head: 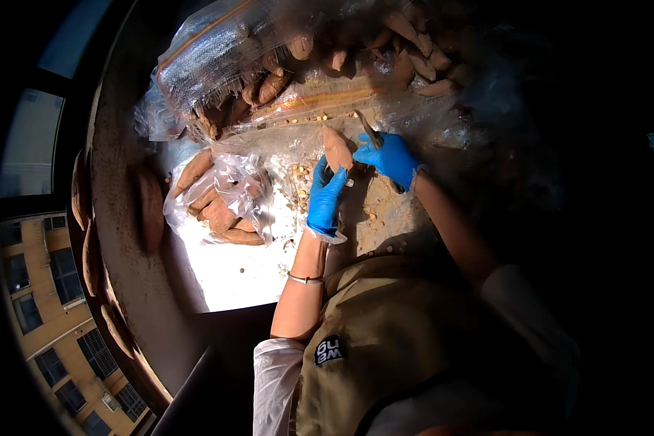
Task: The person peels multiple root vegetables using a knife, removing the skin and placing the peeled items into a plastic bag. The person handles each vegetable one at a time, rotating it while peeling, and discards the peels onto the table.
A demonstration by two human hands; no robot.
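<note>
In a blue glove, my left hand (327,197) grips the near end of a sweet potato (335,148), which points away from me. My right hand (389,157), gloved the same way, is closed around a knife (368,129) whose dark blade slants up and to the left. The blade stands a little to the right of the sweet potato, apart from it. Small cut-off root ends (301,173) lie scattered on the plastic sheeting around my hands. To the left, a clear plastic bag (238,173) holds several sweet potatoes (218,215).
A woven plastic sack (201,71) lies at the back, with several sweet potatoes (272,87) at its mouth. More are heaped at the back right (414,49). Single sweet potatoes (89,259) line the window ledge (125,261) at left. The right side is too dark to make out.
</note>
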